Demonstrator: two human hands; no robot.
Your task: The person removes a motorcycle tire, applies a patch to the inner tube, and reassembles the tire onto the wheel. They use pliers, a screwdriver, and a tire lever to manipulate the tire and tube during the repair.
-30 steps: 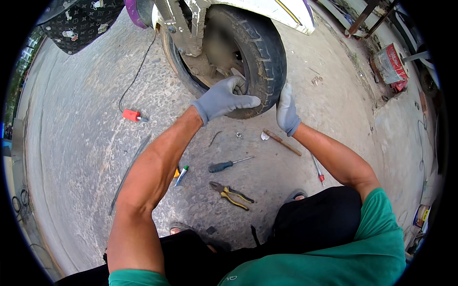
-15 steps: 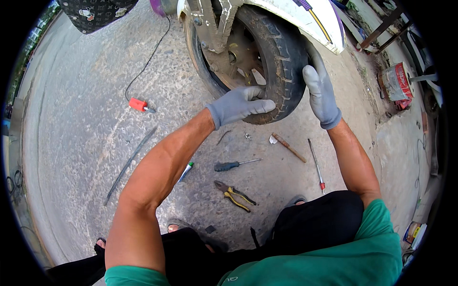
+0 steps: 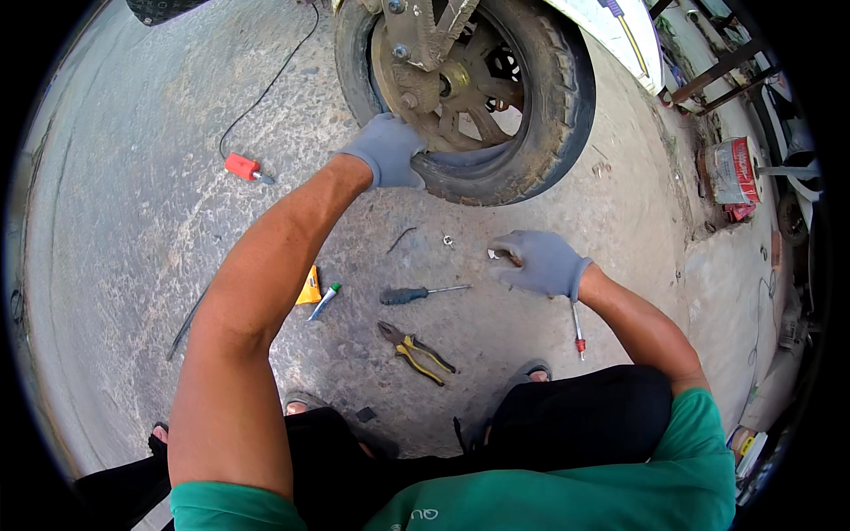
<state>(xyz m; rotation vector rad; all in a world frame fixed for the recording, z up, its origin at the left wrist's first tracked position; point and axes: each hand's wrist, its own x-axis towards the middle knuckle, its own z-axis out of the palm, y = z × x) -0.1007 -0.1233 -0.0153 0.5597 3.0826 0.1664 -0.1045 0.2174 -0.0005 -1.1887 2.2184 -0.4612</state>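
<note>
My left hand (image 3: 387,152), in a grey glove, grips the near left side of a dirty treaded tyre (image 3: 558,150) with its fingers wrapped over the edge. The tyre sits around a mud-caked spoked wheel (image 3: 456,84), and a smooth grey strip shows inside its lower rim. Down on the concrete, my gloved right hand (image 3: 538,264) curls around a short brown wooden stick (image 3: 506,257). Most of that stick is hidden under the palm; a white scrap lies at its tip. Close by my right wrist is a thin metal rod with a red end (image 3: 579,341).
On the ground lie a blue-handled screwdriver (image 3: 405,295), yellow-handled pliers (image 3: 414,352), a small tube with a green cap (image 3: 325,301), a yellow packet (image 3: 310,287) and a red corded tool (image 3: 242,166). A red-and-white bucket (image 3: 733,173) stands at the right.
My right hand has left the tyre's right side and come down onto the wooden stick. My left hand has shifted left along the tyre. The wheel has turned, showing more of its face.
</note>
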